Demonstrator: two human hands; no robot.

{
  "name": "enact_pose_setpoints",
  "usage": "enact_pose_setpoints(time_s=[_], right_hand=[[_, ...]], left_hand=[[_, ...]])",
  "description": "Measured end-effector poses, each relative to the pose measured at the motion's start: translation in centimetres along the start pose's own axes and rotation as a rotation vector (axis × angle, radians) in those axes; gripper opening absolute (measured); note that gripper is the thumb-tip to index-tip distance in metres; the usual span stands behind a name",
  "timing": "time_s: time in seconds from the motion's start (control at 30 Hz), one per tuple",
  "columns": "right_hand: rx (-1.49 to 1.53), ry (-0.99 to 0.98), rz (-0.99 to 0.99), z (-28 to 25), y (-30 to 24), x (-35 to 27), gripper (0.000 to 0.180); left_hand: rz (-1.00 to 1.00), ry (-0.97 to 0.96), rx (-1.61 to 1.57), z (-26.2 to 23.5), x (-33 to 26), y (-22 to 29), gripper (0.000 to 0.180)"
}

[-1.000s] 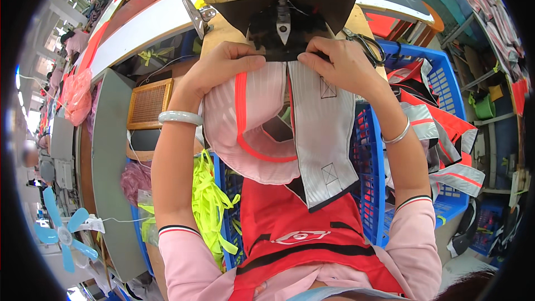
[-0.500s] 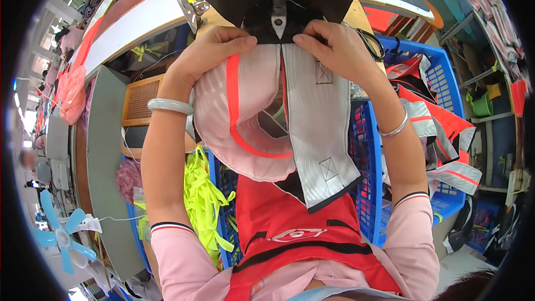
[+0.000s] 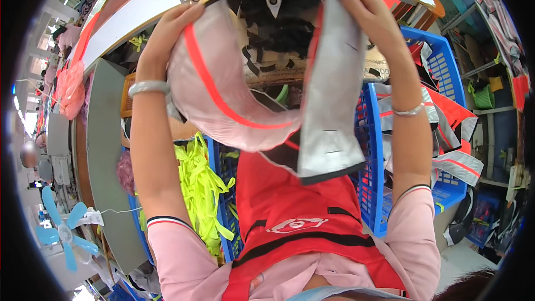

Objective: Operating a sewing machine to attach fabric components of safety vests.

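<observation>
Hands [image 3: 173, 28] gripping pink-grey fabric piece [image 3: 234, 100]

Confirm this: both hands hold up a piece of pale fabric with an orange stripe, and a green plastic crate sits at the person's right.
Not quite. The head view shows the crate at the right is blue, not green. The rest stands: the left hand and right hand hold up the pale fabric with an orange stripe.

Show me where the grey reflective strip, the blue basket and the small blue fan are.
grey reflective strip [image 3: 330, 95], head view, middle of the silvery band.
blue basket [image 3: 370, 150], head view, its mesh side wall.
small blue fan [image 3: 61, 233], head view, the hub between its blades.
</observation>
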State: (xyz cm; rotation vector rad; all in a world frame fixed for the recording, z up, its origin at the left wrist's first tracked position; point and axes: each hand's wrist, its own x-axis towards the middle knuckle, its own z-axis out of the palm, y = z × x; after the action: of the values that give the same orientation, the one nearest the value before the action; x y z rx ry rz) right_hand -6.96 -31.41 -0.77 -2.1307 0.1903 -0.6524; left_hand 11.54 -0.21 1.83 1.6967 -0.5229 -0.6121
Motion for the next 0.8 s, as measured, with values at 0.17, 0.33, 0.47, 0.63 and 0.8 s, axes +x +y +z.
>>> enact_pose_setpoints(time_s=[0.17, 0.33, 0.47, 0.63, 0.8], right_hand=[[-0.082, -0.497, -0.007, 1.9, -3.4, -10.0, 0.02], [-0.033, -0.252, -0.476, 7.5, -8.5, -14.8, 0.065], [-0.282, -0.321, -0.248, 8.7, -9.3, -14.7, 0.096], [-0.211, -0.253, -0.089, 6.6, -5.6, -14.9, 0.053], [-0.077, -0.306, 0.104, 3.6, -4.6, -14.1, 0.024]], left_hand=[[0.04, -0.272, 0.428, 1.9, -5.8, -1.6, 0.017], [0.107, -0.388, 0.272, 9.0, -8.4, -3.9, 0.02], [0.161, -0.406, 0.224, 11.5, -10.0, -3.2, 0.029], [0.158, -0.377, 0.194, 10.5, -11.6, -3.7, 0.041], [0.256, -0.259, 0.612, 10.5, -13.8, -5.7, 0.039]])
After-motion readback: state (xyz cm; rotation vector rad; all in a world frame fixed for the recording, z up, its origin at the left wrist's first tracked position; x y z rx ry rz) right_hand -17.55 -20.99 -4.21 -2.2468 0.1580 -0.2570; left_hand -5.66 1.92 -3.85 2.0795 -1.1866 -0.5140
